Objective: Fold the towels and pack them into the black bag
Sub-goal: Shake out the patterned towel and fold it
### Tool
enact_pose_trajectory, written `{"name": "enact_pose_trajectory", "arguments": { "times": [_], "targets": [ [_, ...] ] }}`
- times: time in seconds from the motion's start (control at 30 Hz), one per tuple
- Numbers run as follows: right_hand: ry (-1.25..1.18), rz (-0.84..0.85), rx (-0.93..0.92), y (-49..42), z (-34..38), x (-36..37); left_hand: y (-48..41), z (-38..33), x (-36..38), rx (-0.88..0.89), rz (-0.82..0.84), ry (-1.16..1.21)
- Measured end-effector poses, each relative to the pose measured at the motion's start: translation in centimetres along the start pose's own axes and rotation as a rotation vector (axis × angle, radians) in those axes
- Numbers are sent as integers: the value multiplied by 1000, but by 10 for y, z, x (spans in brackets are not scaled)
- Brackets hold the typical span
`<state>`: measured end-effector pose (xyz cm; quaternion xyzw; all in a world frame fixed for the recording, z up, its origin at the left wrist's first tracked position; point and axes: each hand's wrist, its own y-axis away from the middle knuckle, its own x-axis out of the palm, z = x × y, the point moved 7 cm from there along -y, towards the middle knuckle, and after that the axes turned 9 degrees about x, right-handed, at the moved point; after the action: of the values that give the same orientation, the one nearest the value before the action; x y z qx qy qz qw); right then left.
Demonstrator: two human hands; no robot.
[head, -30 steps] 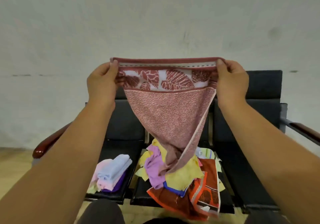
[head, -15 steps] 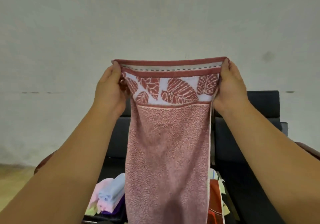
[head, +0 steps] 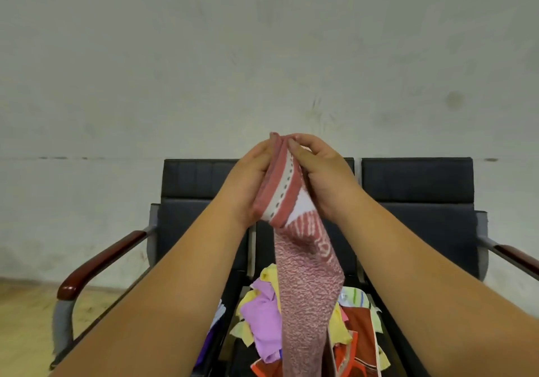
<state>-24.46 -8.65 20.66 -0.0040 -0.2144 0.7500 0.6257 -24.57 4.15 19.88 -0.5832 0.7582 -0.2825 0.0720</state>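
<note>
Holds a pink towel [head: 309, 289] up in front of a row of black chairs [head: 198, 178], well above the seats. Grips it at the top band with both hands, brought together so that the two upper corners meet and the cloth is doubled lengthwise. Left hand [head: 250, 178] curled round the band from the left, fingers wrapped over the red and white hem. Right hand [head: 326, 178] pinching the same band from the right, thumb on the near face, fingers behind. Hangs straight down from that grip as a narrow strip, with its lower end out of view at the bottom edge.

Below it, on the middle seat, lies a loose pile of towels [head: 259, 315]: lilac and yellow towards the seat's left edge, orange-red [head: 358, 333] and a striped one [head: 354, 295] towards its right edge. Touching the hanging strip or only behind it: cannot tell. On the left seat, a sliver of purple cloth [head: 210, 344], mostly hidden by the left forearm.

Wooden armrest [head: 99, 260] at the left end of the row, another [head: 516, 260] at the right end. Pale wall [head: 262, 56] behind, wooden floor [head: 23, 318] at lower left.
</note>
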Motion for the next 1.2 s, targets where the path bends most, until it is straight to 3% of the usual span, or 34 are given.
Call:
{"name": "enact_pose_trajectory", "arguments": {
  "times": [0.5, 0.6, 0.73, 0.83, 0.97, 1.07, 1.2],
  "targets": [
    [75, 57, 93, -16, -9, -10, -6, -5, -13, -147, 68, -332],
    [103, -21, 67, -22, -11, -17, -7, -5, -18, -190, 72, -456],
    [143, -174, 29, -28, -12, -35, -6, 0, -21, -301, 152, -382],
    [169, -234, 22, -30, -10, -46, -2, 1, -36, -313, 261, -640],
    [278, -257, 4, -29, -5, -52, -5, 0, -62, -299, 127, -648],
    [325, -293, -37, -26, -1, -58, -16, -10, -75, -165, -48, -508],
    [417, -327, -68, -26, 4, -61, -24, -17, -76, -29, -110, -438]
  ]
}}
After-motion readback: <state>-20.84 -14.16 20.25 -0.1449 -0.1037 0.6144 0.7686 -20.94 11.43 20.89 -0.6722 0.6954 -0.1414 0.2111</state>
